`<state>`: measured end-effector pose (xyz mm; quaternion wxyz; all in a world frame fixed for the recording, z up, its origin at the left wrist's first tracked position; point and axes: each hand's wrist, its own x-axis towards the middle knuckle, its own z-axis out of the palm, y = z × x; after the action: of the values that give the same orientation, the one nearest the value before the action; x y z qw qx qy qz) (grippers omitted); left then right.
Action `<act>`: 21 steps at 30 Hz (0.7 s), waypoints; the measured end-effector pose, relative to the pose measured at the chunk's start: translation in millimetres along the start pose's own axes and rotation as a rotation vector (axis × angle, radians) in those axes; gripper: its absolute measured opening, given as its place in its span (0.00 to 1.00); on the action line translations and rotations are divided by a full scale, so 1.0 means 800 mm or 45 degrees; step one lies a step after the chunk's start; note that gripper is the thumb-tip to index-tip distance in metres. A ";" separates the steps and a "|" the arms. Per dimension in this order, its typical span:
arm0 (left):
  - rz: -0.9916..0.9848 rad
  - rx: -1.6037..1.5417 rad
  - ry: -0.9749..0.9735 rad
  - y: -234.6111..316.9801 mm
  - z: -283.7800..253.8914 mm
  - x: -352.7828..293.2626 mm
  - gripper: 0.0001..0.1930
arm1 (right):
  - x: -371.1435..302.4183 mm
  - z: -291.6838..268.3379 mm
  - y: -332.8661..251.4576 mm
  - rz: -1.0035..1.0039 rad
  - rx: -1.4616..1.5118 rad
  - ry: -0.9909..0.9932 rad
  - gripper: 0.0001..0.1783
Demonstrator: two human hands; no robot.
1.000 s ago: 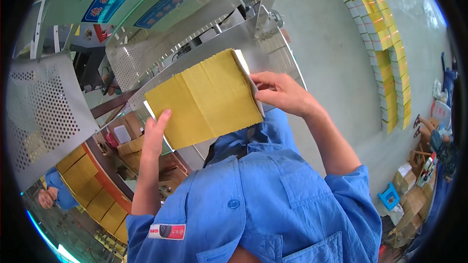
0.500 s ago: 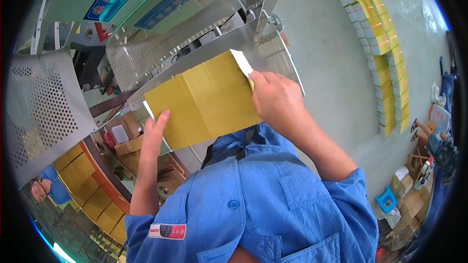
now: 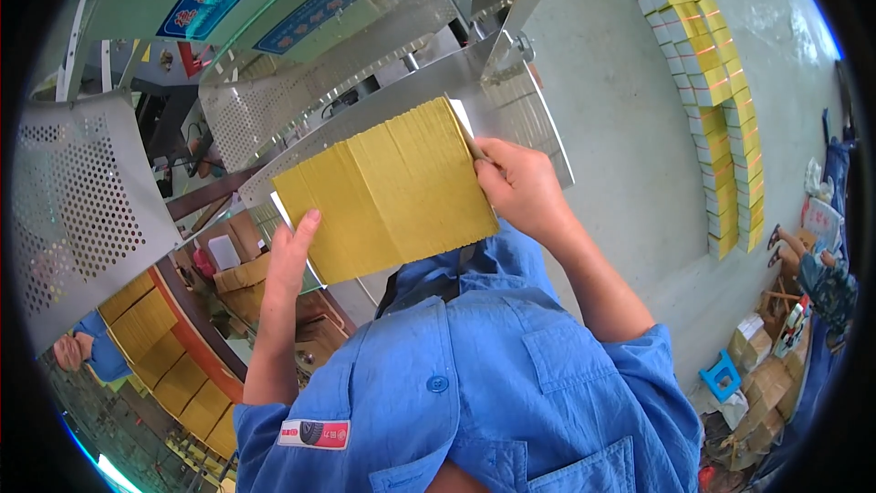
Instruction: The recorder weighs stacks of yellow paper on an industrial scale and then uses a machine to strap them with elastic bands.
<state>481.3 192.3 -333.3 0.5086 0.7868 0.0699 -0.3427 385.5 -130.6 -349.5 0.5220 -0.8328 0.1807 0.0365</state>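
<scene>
Yellow card stack [image 3: 392, 187] pinched at opposite edges by left hand [image 3: 290, 246] and right hand [image 3: 520, 187].

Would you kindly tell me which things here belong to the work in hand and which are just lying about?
In hand:
- yellow stack, pressed between left hand and right hand
- metal chute under it

Lying about:
- yellow bundles on the floor
- blue stool
- cartons
- perforated panel
</scene>
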 end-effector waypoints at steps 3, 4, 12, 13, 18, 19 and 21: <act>0.009 0.009 -0.015 -0.020 -0.014 0.003 0.31 | 0.003 0.004 0.016 0.083 0.259 -0.070 0.15; 0.010 0.003 -0.007 -0.023 -0.014 0.003 0.31 | 0.004 0.006 0.022 0.061 0.403 -0.060 0.16; 0.023 -0.302 0.057 -0.033 0.002 0.001 0.37 | 0.004 0.003 0.005 0.238 0.379 -0.033 0.15; 0.025 -0.313 0.067 -0.033 0.004 0.000 0.37 | 0.003 0.005 0.006 0.230 0.371 -0.043 0.15; 0.040 -0.262 0.131 -0.038 0.009 0.003 0.37 | -0.003 0.006 0.002 0.246 0.414 -0.049 0.15; 0.039 -0.265 0.134 -0.041 0.008 0.005 0.37 | -0.003 0.006 0.003 0.244 0.412 -0.052 0.15; 0.031 -0.247 0.156 -0.045 0.007 0.009 0.36 | -0.005 0.005 0.005 0.239 0.400 -0.100 0.16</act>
<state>467.4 202.8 -366.4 0.5814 0.7540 0.1243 -0.2795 380.6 -127.7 -354.0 0.6467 -0.7183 0.2407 0.0890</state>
